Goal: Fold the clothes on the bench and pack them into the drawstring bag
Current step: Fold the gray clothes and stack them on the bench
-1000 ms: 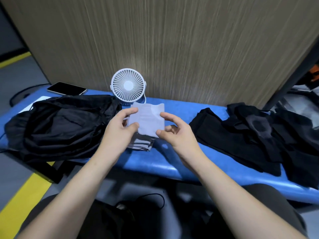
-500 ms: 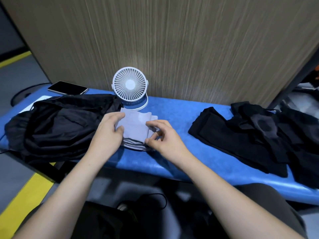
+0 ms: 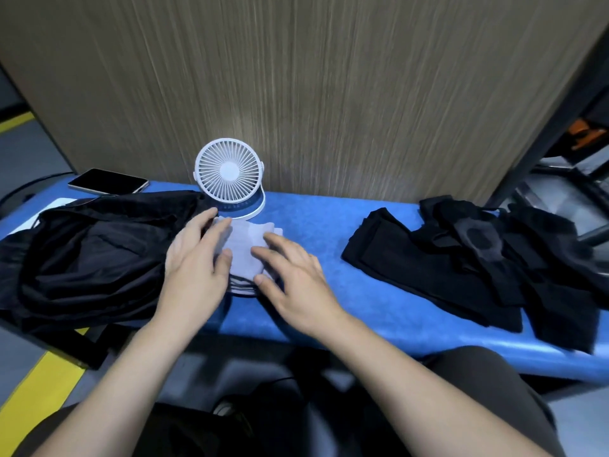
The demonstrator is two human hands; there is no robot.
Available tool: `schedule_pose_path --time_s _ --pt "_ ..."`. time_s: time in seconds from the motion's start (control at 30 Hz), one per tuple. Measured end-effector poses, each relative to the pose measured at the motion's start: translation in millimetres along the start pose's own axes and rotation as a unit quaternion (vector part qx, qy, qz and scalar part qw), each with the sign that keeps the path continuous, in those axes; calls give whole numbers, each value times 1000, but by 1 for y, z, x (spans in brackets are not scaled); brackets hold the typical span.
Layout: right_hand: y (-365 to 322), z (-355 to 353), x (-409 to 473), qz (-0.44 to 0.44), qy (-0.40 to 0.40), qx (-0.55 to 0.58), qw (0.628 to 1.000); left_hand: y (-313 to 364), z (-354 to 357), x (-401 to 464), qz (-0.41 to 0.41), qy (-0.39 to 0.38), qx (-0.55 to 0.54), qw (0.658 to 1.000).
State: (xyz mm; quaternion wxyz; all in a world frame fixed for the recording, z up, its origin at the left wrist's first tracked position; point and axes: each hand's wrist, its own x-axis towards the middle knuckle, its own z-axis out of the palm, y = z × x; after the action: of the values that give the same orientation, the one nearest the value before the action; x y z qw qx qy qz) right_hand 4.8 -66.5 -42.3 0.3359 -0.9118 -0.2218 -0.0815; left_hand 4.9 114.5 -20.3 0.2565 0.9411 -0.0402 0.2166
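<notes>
a: where is the little grey cloth [image 3: 245,250]?

b: on the blue bench [image 3: 329,291], flat, just in front of the white fan [image 3: 229,174]. it sits between the two hands. its long way runs from the fan toward the person.

a: what are the hands doing?

b: the left hand [image 3: 194,262] lies flat on its left edge, fingers straight and spread. the right hand [image 3: 290,275] lies on its right side the same way. they press, they do not pinch.

a: where is the bag?

b: i think the big black heap [image 3: 89,255] on the left is the drawstring bag. it touches the left hand's side, so the left hand is nearer to it. the cloth would go left.

a: how many things?

b: two hands, one grey cloth, one bag, one fan, one phone [image 3: 107,181]. on the right is a pile of black clothes [image 3: 478,262]; i cannot tell how many.
</notes>
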Motion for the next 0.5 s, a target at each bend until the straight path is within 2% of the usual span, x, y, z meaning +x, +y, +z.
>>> schedule_pose_path --time_s 0.07,0.23,0.37,0.5 --pt "-1 -1 0 7 -17 2 1000 -2 5 -1 28 -37 36 998" --pt "7 -1 -1 33 -81 -29 996 -11 17 -4 4 -120 105 987" --pt "9 0 0 34 -107 -46 993 -13 19 -4 -3 -139 139 981" --pt "8 -9 -1 22 -93 -26 995 -6 18 -3 -8 -99 144 985"
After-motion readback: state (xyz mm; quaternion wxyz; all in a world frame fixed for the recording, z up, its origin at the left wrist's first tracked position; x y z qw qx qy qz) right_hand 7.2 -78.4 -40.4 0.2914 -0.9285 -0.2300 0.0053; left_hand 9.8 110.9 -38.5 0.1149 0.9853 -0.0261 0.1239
